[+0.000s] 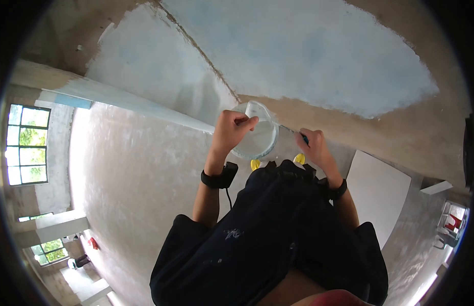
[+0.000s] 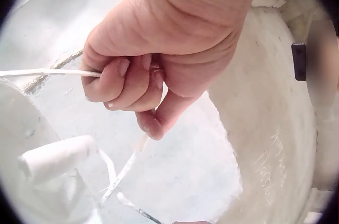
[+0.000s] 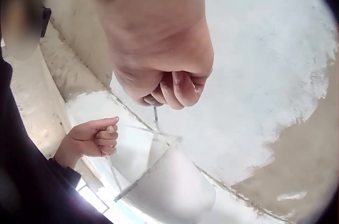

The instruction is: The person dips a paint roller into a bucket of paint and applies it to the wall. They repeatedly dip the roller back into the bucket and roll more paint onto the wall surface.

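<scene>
My left hand (image 1: 232, 133) is curled round the thin, white-coated wire handle (image 2: 50, 71) of a white bucket (image 3: 175, 187). The bucket hangs tilted below that hand in the right wrist view. A white paint roller (image 2: 57, 158) lies at the bucket's mouth, its bent wire frame (image 2: 108, 166) coated white. My right hand (image 1: 317, 149), to the right of the bucket, grips the roller's handle (image 1: 305, 138); a thin metal rod runs from it toward the bucket. In the right wrist view the fingers (image 3: 180, 89) are curled, hiding most of the handle.
A wall (image 1: 308, 46) is partly coated pale blue-white, with bare brown edges and a dark crack. A large white board (image 1: 377, 191) lies at the right. Yellow-toed shoes (image 1: 255, 164) stand below the bucket. Windows (image 1: 28, 144) and another person (image 1: 79, 261) are far left.
</scene>
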`<state>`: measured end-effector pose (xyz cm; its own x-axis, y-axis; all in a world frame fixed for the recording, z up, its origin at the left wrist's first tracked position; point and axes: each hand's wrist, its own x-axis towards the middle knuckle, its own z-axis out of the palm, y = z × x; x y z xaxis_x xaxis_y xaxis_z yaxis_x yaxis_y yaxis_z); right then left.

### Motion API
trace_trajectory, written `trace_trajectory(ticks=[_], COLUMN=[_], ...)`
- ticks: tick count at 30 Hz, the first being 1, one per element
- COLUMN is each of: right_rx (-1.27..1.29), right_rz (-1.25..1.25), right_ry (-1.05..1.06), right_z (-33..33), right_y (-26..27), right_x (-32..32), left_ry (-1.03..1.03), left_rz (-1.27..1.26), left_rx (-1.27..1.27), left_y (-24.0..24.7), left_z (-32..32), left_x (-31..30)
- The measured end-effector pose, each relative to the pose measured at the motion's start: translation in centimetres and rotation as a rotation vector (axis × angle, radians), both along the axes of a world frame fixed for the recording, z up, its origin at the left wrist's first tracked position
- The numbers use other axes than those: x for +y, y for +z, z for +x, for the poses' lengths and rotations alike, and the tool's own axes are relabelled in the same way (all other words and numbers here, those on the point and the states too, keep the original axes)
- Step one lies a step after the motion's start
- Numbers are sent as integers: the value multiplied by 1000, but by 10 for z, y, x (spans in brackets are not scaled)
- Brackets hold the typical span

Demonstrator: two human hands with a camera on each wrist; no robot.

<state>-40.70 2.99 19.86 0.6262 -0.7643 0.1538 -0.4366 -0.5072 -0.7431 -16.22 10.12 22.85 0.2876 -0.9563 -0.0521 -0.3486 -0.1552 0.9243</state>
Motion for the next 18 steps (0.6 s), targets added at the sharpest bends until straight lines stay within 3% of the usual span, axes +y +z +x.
trace_trajectory(ticks=[9,18], right_rx=[-26,-29], right_rz=[-136,-105], right_ry=[32,-18], right_z=[-1,-8], right_y=[13,8], right_x=[-9,-2], left_ry=[-56,-85], left_rz=[-10,4], left_rx=[6,33], left_y=[10,11], left_z=[-2,-8], left_x=[-4,-9])
